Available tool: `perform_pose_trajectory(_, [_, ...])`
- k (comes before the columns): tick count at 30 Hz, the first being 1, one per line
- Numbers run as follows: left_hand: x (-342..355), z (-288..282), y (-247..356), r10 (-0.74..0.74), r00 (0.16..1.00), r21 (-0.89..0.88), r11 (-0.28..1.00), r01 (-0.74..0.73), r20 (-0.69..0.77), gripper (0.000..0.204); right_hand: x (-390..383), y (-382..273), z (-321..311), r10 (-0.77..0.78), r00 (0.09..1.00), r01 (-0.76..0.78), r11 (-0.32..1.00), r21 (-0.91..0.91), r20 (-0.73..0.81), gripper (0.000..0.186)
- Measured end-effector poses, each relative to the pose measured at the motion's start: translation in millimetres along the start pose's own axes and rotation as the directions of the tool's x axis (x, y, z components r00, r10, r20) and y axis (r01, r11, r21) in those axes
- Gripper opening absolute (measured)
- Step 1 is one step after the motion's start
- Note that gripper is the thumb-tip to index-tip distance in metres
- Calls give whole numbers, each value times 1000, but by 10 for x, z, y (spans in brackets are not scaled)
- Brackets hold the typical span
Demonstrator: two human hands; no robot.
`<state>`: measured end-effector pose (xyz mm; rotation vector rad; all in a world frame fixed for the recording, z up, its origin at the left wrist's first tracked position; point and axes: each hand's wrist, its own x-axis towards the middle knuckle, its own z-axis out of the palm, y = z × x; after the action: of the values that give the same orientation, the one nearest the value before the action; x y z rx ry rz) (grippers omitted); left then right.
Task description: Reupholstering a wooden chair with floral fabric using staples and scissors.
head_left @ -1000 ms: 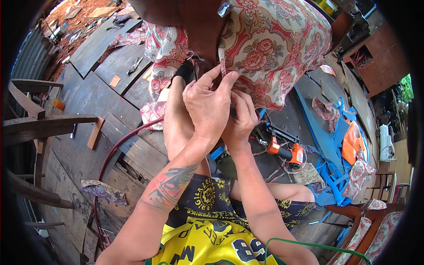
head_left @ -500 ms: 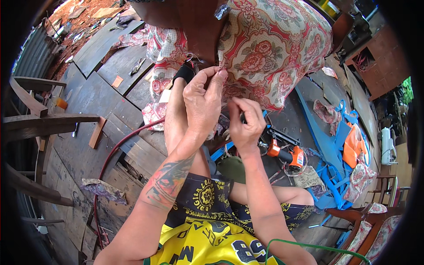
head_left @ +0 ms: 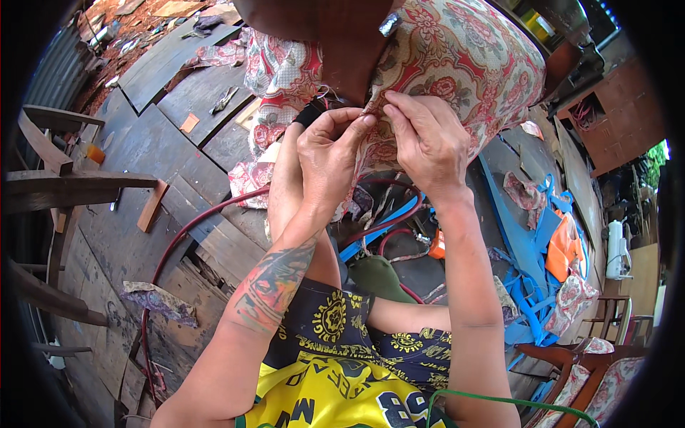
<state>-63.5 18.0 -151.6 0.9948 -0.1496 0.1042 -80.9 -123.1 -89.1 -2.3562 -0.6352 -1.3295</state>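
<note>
A floral red and cream upholstery fabric (head_left: 457, 85) covers the seat of a piece of furniture in front of me, beside its dark brown wooden part (head_left: 346, 50). My left hand (head_left: 330, 146) is closed, thumb and forefinger pinching the fabric's edge next to the wood. Close against it, my right hand (head_left: 432, 135) also has its fingers pinched at that same edge. Whether a small item sits between the fingertips is too small to tell. A shiny silver scrap (head_left: 390, 24) lies where wood meets fabric. An orange power tool (head_left: 437, 245) is mostly hidden behind my right forearm.
A red hose (head_left: 178, 242) curves over the dark plank floor (head_left: 135, 235). Curved wooden chair parts (head_left: 85, 187) stand at the left. Blue strips (head_left: 531, 250) and an orange cloth or bag (head_left: 565, 246) lie at the right. A floral-upholstered chair (head_left: 578, 378) is at lower right.
My right hand has moved up and forward from above the orange tool to the fabric edge, beside my left hand. My left hand keeps its pinch.
</note>
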Motion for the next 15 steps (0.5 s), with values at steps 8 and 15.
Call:
perform_pose_trajectory(8, [-57,33,92,1,999,13,1000,0,-33,15,0,14,50,-27,1000,28,994,-101,15,22])
perform_pose_trajectory(15, [-18,62,-89,-100,991,-65,993,95,-91,18,7,43,72,-58,998,57,994,-93,-5,25])
